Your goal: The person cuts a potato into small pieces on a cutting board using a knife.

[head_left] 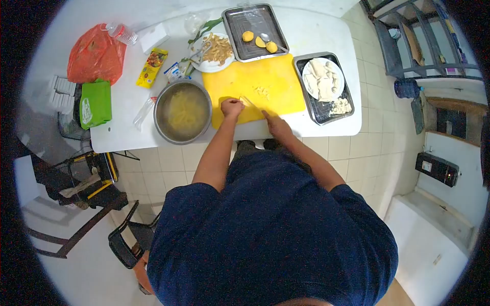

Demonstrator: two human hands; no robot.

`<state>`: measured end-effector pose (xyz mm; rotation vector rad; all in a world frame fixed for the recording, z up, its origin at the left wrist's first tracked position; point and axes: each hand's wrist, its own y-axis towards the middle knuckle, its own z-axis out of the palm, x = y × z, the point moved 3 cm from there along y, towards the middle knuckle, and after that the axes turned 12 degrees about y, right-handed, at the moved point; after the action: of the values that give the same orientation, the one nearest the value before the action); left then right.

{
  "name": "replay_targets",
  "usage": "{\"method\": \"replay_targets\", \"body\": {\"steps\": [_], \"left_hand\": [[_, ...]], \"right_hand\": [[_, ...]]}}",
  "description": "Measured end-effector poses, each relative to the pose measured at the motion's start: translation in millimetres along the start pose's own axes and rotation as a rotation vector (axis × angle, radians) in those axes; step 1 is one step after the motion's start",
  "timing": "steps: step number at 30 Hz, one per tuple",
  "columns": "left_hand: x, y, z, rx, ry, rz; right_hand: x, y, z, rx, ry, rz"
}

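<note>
My right hand (278, 126) is closed round the handle of a knife (251, 103) at the front of the yellow cutting board (278, 76). The blade points left, toward my left hand (232, 107). That hand is closed on the board, its fingertips pressed on a small pale piece (242, 101) by the blade's tip. Small chopped pale bits (262, 92) lie just beyond the knife. To the left of the board stands a metal bowl (182, 111) with yellowish pieces in liquid.
A tray (298, 66) at the right holds a plate of white pieces (322, 79). Behind the board are a dark tray (250, 23) with yellow pieces and a plate of brownish strips (217, 50). Red (97, 56) and green bags (96, 103) lie left.
</note>
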<state>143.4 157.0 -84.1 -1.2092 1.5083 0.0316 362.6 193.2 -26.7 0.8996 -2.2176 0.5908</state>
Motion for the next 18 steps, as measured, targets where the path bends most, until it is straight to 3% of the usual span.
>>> {"method": "replay_targets", "body": {"steps": [1, 4, 7, 18], "left_hand": [[0, -1, 0, -0.004, -0.006, -0.002], [9, 8, 1, -0.019, -0.019, 0.018], [9, 6, 3, -0.021, -0.087, 0.005], [-2, -9, -3, -0.03, -0.035, 0.1]], "right_hand": [[1, 5, -3, -0.094, -0.007, -0.044], [-6, 8, -30, 0.098, -0.029, 0.284], [5, 4, -40, -0.09, 0.095, 0.117], [45, 28, -19, 0.068, 0.007, 0.016]]}}
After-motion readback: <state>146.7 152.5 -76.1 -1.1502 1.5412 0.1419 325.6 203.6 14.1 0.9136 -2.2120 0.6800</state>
